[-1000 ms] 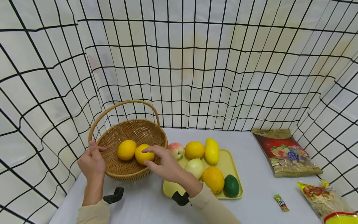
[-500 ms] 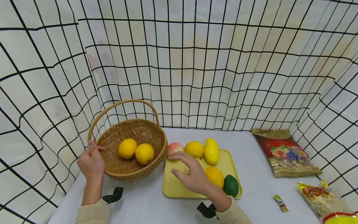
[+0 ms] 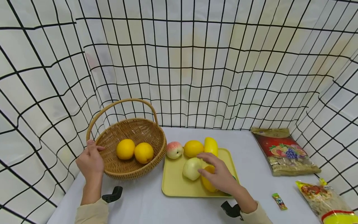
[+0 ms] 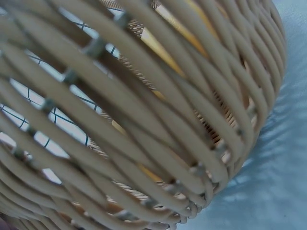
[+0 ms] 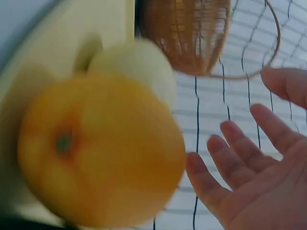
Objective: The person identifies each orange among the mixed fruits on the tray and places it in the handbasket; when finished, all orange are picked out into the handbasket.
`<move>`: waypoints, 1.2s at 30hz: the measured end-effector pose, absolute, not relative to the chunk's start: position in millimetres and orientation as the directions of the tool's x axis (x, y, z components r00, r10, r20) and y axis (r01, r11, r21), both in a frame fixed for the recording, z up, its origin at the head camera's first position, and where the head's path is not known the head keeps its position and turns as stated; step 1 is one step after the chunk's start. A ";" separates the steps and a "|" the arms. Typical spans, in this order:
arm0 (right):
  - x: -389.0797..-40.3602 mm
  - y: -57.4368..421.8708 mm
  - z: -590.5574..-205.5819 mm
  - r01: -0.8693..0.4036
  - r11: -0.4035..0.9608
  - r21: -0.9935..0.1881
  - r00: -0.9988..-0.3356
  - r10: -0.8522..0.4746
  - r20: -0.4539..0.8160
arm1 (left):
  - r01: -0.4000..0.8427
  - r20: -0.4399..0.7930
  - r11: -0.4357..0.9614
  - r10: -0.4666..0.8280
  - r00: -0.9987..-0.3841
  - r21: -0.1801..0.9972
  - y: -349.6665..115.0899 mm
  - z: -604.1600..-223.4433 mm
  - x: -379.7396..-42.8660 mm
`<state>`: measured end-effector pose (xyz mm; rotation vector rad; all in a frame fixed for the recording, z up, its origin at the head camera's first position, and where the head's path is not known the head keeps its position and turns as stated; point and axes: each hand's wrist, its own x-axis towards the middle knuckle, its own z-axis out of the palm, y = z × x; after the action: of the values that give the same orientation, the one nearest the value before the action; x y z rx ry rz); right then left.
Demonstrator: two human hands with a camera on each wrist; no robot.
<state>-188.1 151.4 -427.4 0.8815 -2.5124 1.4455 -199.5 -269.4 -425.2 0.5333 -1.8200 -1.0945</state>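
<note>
In the head view my left hand (image 3: pixel 90 163) grips the near left side of a wicker basket (image 3: pixel 134 126), at the foot of its handle. Two orange-yellow fruits (image 3: pixel 125 149) lie inside it. The left wrist view is filled by the basket's woven wall (image 4: pixel 129 110). My right hand (image 3: pixel 221 175) hovers over a yellow tray (image 3: pixel 174 188), fingers spread and holding nothing. It partly covers a large orange (image 3: pixel 207 185), which in the right wrist view lies close to the fingertips. A pale green round fruit (image 3: pixel 191 169) sits just left of the hand.
A peach (image 3: pixel 174 150), a lemon (image 3: pixel 193 148) and a mango (image 3: pixel 211 145) lie toward the tray's back. The dark green fruit is mostly hidden by the right hand. To the right are a red-gold bag (image 3: pixel 285 152), a small packet (image 3: pixel 279 201) and a clear bag (image 3: pixel 327 202).
My right hand has left the fruit in the basket and moved right, across the tray to the large orange. My left hand has kept its grip on the basket.
</note>
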 end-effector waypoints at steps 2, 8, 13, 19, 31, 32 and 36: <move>-191.0 164.2 -429.3 -0.517 0.399 -0.758 -0.836 -0.423 0.348 | 0.080 0.475 0.505 -0.731 -0.490 0.860 -269.8 -425.6 -199.1; -202.0 194.2 -435.4 -0.421 0.470 -0.775 -0.876 -0.431 0.214 | 0.079 0.476 0.507 -0.730 -0.490 0.858 -270.7 -427.1 -197.6; -205.6 205.2 -436.4 -0.387 0.518 -0.763 -0.858 -0.506 0.092 | 0.090 0.493 0.519 -0.724 -0.483 0.850 -271.3 -427.6 -197.2; -205.8 214.4 -441.5 -0.374 0.515 -0.772 -0.810 -0.587 0.001 | 0.087 0.485 0.511 -0.731 -0.480 0.855 -269.7 -427.4 -197.4; -205.2 208.1 -453.1 -0.381 0.557 -0.738 -0.764 -0.639 -0.088 | 0.107 0.495 0.511 -0.725 -0.479 0.853 -269.8 -426.2 -200.4; -205.4 207.1 -453.1 -0.389 0.557 -0.733 -0.761 -0.643 -0.085 | 0.111 0.498 0.512 -0.724 -0.477 0.852 -269.7 -425.9 -200.5; -205.7 205.3 -452.6 -0.395 0.569 -0.721 -0.758 -0.645 -0.094 | 0.114 0.502 0.514 -0.726 -0.470 0.850 -269.8 -425.0 -200.3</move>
<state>-205.7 205.3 -452.6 1.0639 -3.0832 1.2583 -200.3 -269.8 -425.0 0.5117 -1.7933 -1.0946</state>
